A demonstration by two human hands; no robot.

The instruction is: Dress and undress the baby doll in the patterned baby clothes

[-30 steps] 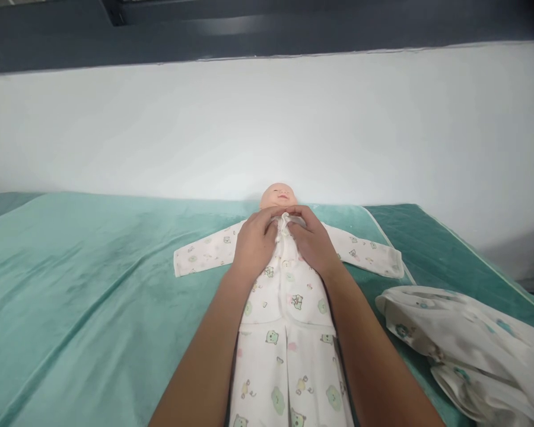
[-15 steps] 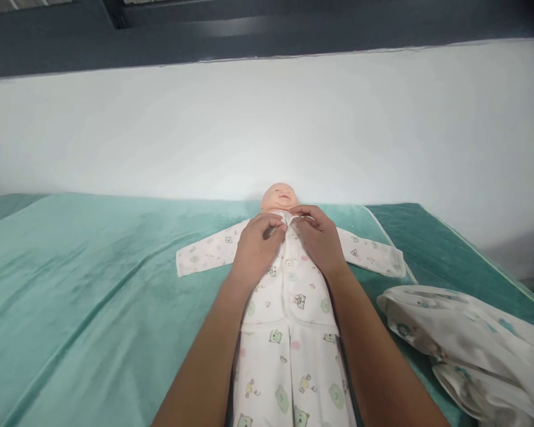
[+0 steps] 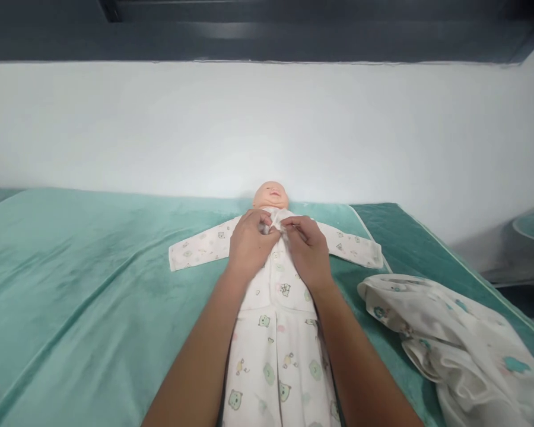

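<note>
A baby doll (image 3: 271, 194) lies on its back, head toward the wall, dressed in a white baby jacket (image 3: 273, 290) printed with green bears. White baby pants (image 3: 273, 367) in a like print cover its legs. At the upper chest, just below the neck, my left hand (image 3: 253, 240) pinches the jacket's front edge between thumb and fingers. Close beside it, my right hand (image 3: 307, 246) has its fingers closed on the other side of the same opening. The fastening between the fingertips is too small to make out. Both jacket sleeves stretch outward, flat.
A light green blanket (image 3: 93, 284) with folds covers the bed, with a darker green part (image 3: 382, 222) on the right. A crumpled white printed cloth (image 3: 454, 338) lies to the right of my right forearm. Behind the doll rises a white wall (image 3: 267, 124).
The camera view has shifted, so the doll and hands sit slightly further left. My hands stay at the jacket's neck opening; the right fingers have moved down slightly from beside the doll's chin.
</note>
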